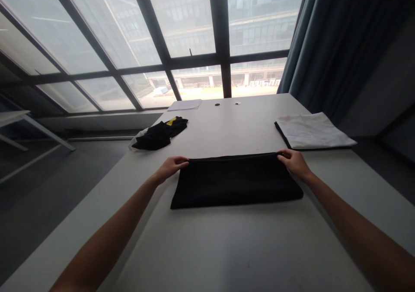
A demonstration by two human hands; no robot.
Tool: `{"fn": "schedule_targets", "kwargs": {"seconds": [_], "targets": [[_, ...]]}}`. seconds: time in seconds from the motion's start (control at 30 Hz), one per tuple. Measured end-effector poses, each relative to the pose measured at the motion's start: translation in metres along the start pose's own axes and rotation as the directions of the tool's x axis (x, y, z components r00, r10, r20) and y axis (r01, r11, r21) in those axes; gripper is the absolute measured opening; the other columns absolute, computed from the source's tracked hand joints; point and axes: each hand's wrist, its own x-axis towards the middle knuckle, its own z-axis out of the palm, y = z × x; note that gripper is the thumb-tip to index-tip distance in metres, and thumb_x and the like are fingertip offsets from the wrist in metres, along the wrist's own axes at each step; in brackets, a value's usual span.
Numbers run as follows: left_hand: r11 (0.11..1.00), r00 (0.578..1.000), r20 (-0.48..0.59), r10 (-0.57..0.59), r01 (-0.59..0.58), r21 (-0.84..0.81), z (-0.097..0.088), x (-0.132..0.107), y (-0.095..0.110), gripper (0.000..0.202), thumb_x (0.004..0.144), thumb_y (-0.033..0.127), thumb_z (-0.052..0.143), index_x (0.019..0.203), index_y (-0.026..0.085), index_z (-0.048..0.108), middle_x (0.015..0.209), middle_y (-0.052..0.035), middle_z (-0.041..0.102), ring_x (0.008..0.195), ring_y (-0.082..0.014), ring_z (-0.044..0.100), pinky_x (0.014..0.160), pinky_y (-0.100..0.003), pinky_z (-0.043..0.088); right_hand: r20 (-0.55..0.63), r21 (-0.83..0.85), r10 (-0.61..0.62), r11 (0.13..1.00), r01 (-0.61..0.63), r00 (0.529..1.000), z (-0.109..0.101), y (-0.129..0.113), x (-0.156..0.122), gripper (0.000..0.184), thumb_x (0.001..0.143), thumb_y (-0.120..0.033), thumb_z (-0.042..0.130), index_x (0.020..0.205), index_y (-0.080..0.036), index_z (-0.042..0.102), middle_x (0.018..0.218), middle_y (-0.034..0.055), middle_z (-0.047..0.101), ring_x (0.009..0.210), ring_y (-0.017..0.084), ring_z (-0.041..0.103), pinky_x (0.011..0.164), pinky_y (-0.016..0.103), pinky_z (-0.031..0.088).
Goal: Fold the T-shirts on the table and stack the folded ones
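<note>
A black folded cloth [236, 180], perhaps a garment, is stretched out as a wide rectangle over the table [207, 248]. My left hand [172, 167] pinches its far left corner between thumb and fingers. At the far right corner, my right hand [294, 163] grips the same edge in a similar pinch. The far edge runs nearly straight between both hands. Its near edge hangs or lies toward me; whether it touches the tabletop I cannot tell.
A crumpled black garment with a yellow patch [159, 133] lies at the left edge. Folded white cloth over black [314, 130] rests at the right. Papers [184, 105] and cable holes [217, 104] are at the back. Windows and a blue curtain [320, 45] stand beyond.
</note>
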Motion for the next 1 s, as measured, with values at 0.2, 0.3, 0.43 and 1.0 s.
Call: {"fn": "schedule_targets", "kwargs": {"seconds": [0.2,0.3,0.43,1.0], "targets": [[1.0,0.989,-0.146,0.022,-0.02,0.018,0.002,0.016,0.007,0.058,0.066,0.063,0.075,0.098,0.015,0.078,0.088,-0.0074,0.077,0.084,-0.0249,0.068,0.077,-0.032,0.05,-0.057,-0.164,-0.014,0.986,0.005,0.998,0.007,0.004,0.023,0.031,0.075,-0.034,0.062,0.093,-0.013,0.075,0.08,0.0089,0.074,0.075,0.022,0.067,0.072,0.032,0.051],[0.999,0.988,-0.154,0.022,-0.014,0.052,0.016,0.024,0.006,0.055,0.066,0.063,0.072,0.091,0.014,0.078,0.083,-0.0081,0.076,0.079,-0.025,0.068,0.071,-0.031,0.05,-0.062,-0.318,-0.02,0.948,-0.001,0.998,0.018,0.01,0.025,0.029,0.077,-0.031,0.06,0.093,-0.013,0.076,0.079,0.0096,0.073,0.073,0.022,0.066,0.072,0.032,0.05],[0.995,0.981,-0.193,0.032,-0.013,0.1,0.026,0.025,0.0,0.055,0.07,0.062,0.067,0.095,0.013,0.077,0.083,-0.0082,0.076,0.079,-0.0251,0.068,0.069,-0.03,0.049,-0.082,-0.41,-0.054,0.912,0.015,0.995,0.024,0.013,0.022,0.028,0.082,-0.031,0.06,0.101,-0.016,0.075,0.092,0.0118,0.075,0.085,0.024,0.069,0.078,0.033,0.05],[0.658,0.894,0.137,0.428,-0.411,0.631,0.163,-0.02,0.097,0.052,0.103,0.03,0.036,0.153,0.018,0.04,0.161,-0.0085,0.036,0.15,-0.0243,0.029,0.122,-0.047,0.021,0.316,-0.551,-0.267,0.729,0.405,0.911,0.127,-0.083,-0.06,0.054,0.099,-0.026,0.034,0.149,-0.011,0.046,0.158,0.0141,0.039,0.147,0.028,0.03,0.119,0.046,0.023]]}}
